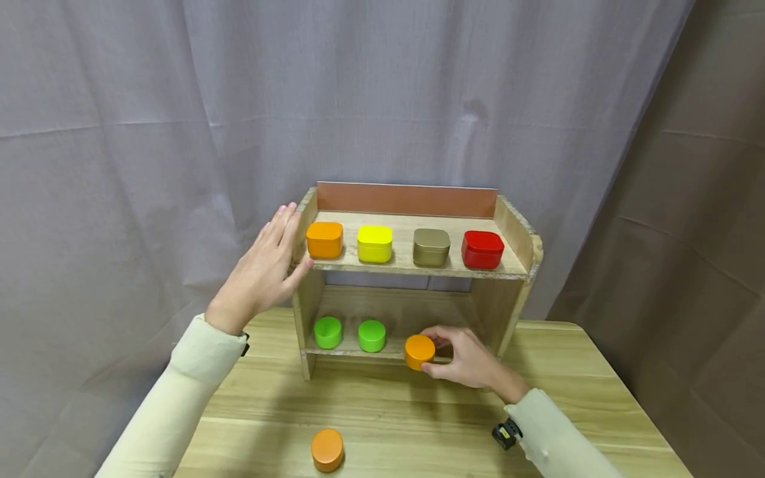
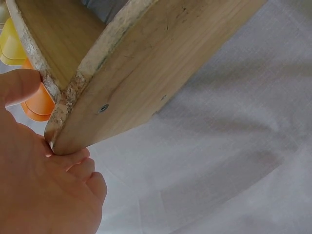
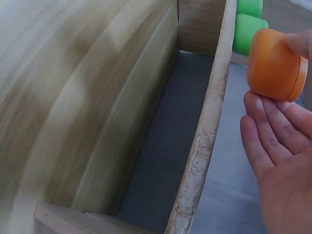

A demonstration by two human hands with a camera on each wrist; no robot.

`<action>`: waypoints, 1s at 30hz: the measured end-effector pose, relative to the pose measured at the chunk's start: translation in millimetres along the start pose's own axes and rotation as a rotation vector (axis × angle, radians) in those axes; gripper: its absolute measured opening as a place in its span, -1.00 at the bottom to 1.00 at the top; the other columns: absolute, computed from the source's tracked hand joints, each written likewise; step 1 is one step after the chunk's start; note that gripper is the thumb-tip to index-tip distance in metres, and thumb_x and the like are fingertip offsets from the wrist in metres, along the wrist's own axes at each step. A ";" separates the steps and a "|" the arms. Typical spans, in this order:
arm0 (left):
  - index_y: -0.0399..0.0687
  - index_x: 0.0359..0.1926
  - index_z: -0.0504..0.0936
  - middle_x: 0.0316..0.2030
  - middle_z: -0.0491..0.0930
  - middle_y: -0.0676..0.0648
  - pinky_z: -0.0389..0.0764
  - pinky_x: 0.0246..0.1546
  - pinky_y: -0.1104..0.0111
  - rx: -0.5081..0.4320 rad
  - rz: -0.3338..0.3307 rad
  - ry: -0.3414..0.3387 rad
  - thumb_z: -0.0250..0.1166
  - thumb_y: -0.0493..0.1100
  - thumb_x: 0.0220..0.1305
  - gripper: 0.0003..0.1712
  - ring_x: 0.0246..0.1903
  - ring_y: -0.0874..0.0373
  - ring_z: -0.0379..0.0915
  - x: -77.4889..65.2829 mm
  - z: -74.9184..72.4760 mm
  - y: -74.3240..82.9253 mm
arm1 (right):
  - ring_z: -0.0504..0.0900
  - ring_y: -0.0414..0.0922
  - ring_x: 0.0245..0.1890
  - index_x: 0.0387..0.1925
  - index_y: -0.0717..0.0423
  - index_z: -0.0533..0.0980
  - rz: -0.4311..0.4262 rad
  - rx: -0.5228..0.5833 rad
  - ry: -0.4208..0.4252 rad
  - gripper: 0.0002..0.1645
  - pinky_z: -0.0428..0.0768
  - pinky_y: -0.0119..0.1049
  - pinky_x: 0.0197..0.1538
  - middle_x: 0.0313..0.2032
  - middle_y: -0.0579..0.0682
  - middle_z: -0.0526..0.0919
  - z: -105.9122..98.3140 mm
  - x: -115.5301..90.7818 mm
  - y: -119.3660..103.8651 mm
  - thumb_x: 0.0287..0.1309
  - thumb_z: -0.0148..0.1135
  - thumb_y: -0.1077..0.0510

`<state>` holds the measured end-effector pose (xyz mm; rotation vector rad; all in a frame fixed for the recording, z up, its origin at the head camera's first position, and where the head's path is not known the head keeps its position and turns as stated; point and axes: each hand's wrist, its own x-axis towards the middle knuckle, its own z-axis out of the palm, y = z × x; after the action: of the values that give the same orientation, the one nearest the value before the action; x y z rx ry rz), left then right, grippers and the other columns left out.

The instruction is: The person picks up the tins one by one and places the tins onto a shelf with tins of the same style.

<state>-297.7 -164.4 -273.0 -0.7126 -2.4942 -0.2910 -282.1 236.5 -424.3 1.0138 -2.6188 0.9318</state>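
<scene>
My right hand (image 1: 464,356) pinches a round orange lidded container (image 1: 420,352) between thumb and fingers, at the front edge of the lower shelf. In the right wrist view, this orange container overlaps the shelf's edge, with green ones behind it. Two round green containers (image 1: 372,336) stand on that lower shelf to its left. My left hand (image 1: 257,275) rests against the left side of the small wooden rack (image 1: 412,272), fingers straight and thumb at the upper shelf's front edge. In the left wrist view, the fingers lie along the outer side panel (image 2: 112,97).
On the upper shelf stand squarish containers in a row: orange (image 1: 325,240), yellow (image 1: 374,244), olive-gold (image 1: 431,247) and red (image 1: 482,250). Another round orange container (image 1: 327,450) sits on the wooden table (image 1: 574,385) at the front. Behind the rack hangs a grey curtain (image 1: 382,86).
</scene>
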 end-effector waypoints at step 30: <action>-0.34 0.67 -0.12 0.70 -0.14 -0.32 -0.01 0.69 -0.13 -0.007 0.014 0.015 0.10 0.09 0.60 -0.04 0.71 -0.22 -0.27 0.8 1.3 -2.0 | 0.74 -0.14 -0.02 0.23 0.11 0.63 0.212 -0.032 0.043 -0.32 0.74 -0.18 0.09 0.07 -0.03 0.79 16.7 21.6 23.1 0.14 0.58 -0.10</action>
<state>-299.9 -165.3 -273.7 -0.7278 -2.4746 -0.2992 -312.6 227.6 -440.7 0.7104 -2.7342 0.9403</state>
